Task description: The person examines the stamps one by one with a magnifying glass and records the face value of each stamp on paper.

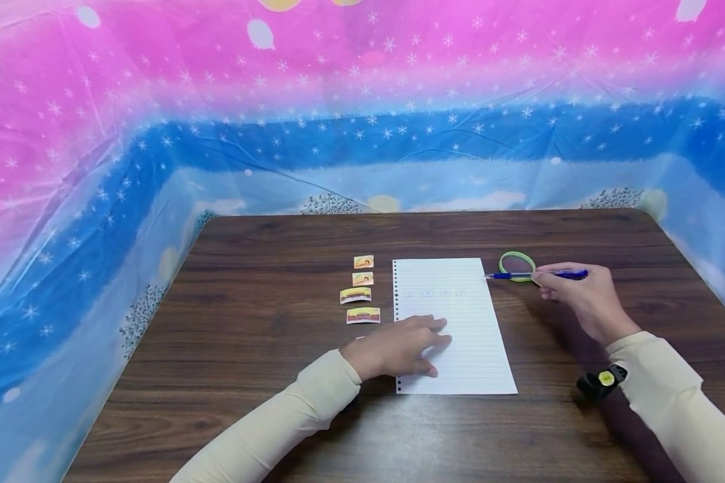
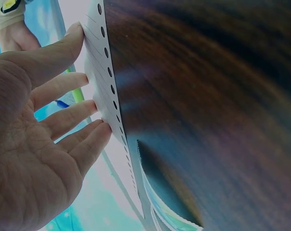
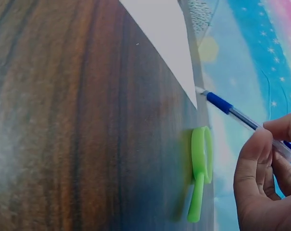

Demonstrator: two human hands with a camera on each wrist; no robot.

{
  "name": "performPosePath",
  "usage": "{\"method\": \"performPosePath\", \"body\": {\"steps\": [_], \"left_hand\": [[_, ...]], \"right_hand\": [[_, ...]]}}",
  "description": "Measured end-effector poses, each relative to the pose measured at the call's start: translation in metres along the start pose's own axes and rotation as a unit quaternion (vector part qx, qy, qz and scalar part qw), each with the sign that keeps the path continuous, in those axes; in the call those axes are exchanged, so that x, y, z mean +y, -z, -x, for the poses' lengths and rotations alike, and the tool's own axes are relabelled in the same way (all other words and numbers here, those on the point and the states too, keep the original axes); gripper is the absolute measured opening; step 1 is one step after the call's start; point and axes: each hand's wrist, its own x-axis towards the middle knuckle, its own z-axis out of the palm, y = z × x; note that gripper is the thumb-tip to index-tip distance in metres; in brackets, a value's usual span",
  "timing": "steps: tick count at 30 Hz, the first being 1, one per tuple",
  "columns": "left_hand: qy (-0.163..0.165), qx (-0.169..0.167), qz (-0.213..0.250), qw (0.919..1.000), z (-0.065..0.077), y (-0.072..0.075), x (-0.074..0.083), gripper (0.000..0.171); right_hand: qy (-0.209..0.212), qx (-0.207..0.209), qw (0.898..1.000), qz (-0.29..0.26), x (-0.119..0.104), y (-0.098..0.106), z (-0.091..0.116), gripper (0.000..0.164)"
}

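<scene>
A sheet of lined paper (image 1: 453, 362) with punched holes along its left edge lies on the table, bearing a short row of faint handwritten figures. My left hand (image 1: 401, 345) rests on its lower left part with fingers spread; the left wrist view shows the fingertips touching near the holed edge. Between thumb and fingers, my right hand (image 1: 586, 295) pinches a blue pen (image 1: 510, 276) held nearly level, its tip by the paper's upper right edge. Beneath the pen is a green magnifying glass (image 3: 198, 154), its handle mostly hidden by the right hand in the head view.
Left of the paper, several small printed picture cards (image 1: 363, 315) form a column, the lowest mostly hidden by the left hand. The dark wooden table (image 1: 248, 282) ends at a pink and blue snowflake-patterned cloth (image 1: 338, 141). A black band (image 1: 598, 381) sits at the right wrist.
</scene>
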Motion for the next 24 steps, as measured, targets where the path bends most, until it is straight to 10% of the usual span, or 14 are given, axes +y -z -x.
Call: {"method": "performPosePath", "body": {"steps": [24], "left_hand": [[0.000, -0.003, 0.008, 1.0000, -0.001, 0.001, -0.001, 0.060]], "right_hand": [[-0.019, -0.058, 0.997, -0.053, 0.001, -0.003, -0.015, 0.027]]}}
